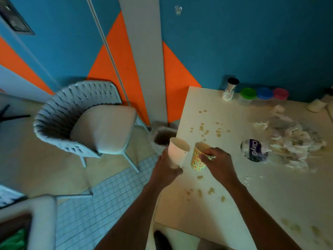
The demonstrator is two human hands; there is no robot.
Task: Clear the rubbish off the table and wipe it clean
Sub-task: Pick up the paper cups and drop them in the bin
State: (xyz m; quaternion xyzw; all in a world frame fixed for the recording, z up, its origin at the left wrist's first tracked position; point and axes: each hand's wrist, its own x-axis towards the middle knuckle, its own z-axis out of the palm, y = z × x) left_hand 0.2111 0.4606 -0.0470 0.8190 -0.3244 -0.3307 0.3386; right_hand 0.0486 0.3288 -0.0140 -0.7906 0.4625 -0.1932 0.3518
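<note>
My left hand (166,171) grips a plain white paper cup (177,152) at the table's left edge. Beside it my right hand (219,164) pinches the rim of a yellow patterned paper cup (197,160) together with a small white scrap. Both cups are tilted and held just above the white table (261,204). Brownish crumbs (210,131) and smears are scattered over the tabletop. A heap of crumpled wrappers and tissue (295,141) with a purple-labelled plastic bag (254,150) lies to the right.
A lined waste bin (163,137) stands on the floor by the table's left edge. A woven chair (86,121) sits further left. Three lidded tubs, green, blue and pink (264,93), a glass shaker (230,88) and a white cup (316,105) line the table's far edge.
</note>
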